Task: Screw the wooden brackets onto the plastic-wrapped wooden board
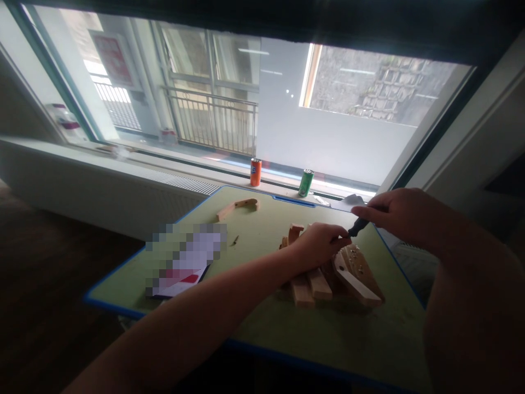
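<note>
My right hand [389,210] is closed around the dark handle of a screwdriver [359,225], which slants down to the left. Its lower end meets the fingertips of my left hand [322,243]. Those fingers are pinched together over the wooden pieces, and what they hold is hidden. Below my left hand lie light wooden strips [303,291] and a pale angled wooden piece [356,284] with a hole. Several small shiny metal bits, like screws, rest on a brown wooden board [365,273] beside it.
The green table [254,323] has a blue edge. On it lie a curved wooden piece [238,206], a small dark bit [235,239] and a partly blurred booklet [188,268]. An orange can [255,172] and a green can [305,183] stand on the windowsill.
</note>
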A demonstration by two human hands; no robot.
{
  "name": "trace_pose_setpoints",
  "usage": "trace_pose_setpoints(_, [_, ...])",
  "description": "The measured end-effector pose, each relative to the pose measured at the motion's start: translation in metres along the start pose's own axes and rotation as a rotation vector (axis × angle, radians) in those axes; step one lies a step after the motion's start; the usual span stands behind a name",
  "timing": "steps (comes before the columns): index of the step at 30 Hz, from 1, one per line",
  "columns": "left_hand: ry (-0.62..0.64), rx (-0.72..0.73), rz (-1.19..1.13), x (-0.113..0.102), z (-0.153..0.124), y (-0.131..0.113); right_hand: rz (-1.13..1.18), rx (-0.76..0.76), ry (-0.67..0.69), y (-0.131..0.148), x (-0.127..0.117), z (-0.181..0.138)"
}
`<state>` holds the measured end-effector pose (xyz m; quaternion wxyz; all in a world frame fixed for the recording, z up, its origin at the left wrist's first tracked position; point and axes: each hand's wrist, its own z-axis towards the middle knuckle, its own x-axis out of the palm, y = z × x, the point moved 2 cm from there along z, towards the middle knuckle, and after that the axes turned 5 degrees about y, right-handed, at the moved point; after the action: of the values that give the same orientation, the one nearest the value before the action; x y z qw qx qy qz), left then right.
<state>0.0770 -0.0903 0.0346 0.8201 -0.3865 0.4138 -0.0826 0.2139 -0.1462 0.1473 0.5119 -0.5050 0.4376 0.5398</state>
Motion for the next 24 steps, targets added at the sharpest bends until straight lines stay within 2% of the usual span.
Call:
trace_pose_setpoints(5, [0.036,0.044,0.021,0.002,0.002,0.002,0.073,-0.100,-0.080,0.002,-0.002,-0.006])
trace_pose_setpoints(8, [0.061,0.070,0.027,0.003,0.002,0.001,0.068,-0.147,-0.049,0.002,-0.005,-0.007])
trace_pose_setpoints(15, [0.024,0.000,0.024,0.000,0.001,-0.001,0.046,0.052,0.039,-0.003,0.000,0.006])
trace_pose_setpoints(20, [0.027,0.025,0.033,0.002,0.001,0.001,-0.130,0.118,-0.023,-0.012,0.005,0.009])
trace_pose_setpoints(24, [0.072,0.028,0.060,0.002,0.001,0.000,-0.140,0.101,-0.100,-0.014,0.008,0.006])
